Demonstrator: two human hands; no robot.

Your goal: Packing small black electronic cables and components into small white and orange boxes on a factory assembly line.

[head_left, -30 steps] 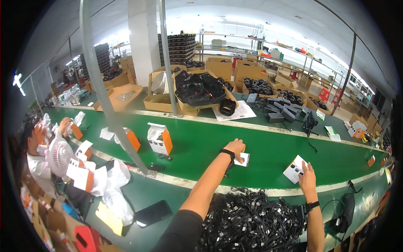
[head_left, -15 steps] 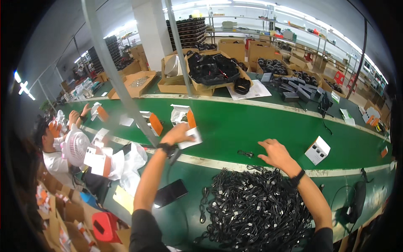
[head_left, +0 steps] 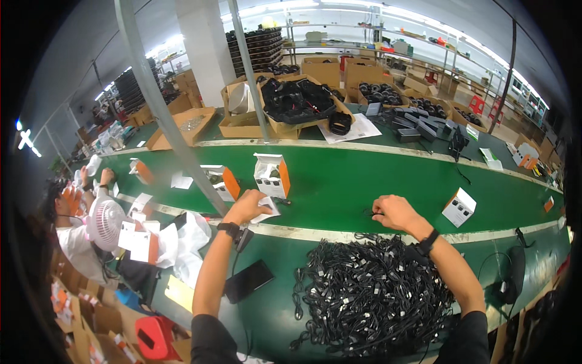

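Note:
My left hand (head_left: 247, 207) is closed on a white paper leaflet (head_left: 267, 210) at the near side of the green belt. Just beyond it stands an open white and orange box (head_left: 271, 176), with a small black cable (head_left: 281, 201) lying at its foot. Over the belt to the right, my right hand (head_left: 395, 213) has its fingers pinched on a thin black cable (head_left: 368, 212), mostly hidden by the fingers. Between my forearms a large heap of black cables (head_left: 376, 294) covers the near table.
Another open box (head_left: 222, 183) stands behind a grey metal post (head_left: 167, 115). A closed white box (head_left: 459, 207) sits on the belt at right. A black phone (head_left: 249, 281) lies by my left forearm. At far left a person (head_left: 76, 233) works beside a fan (head_left: 107, 224).
My right hand has closed on the cable that lay on the belt. My left hand has drawn the leaflet slightly nearer and left. The view has shifted a little.

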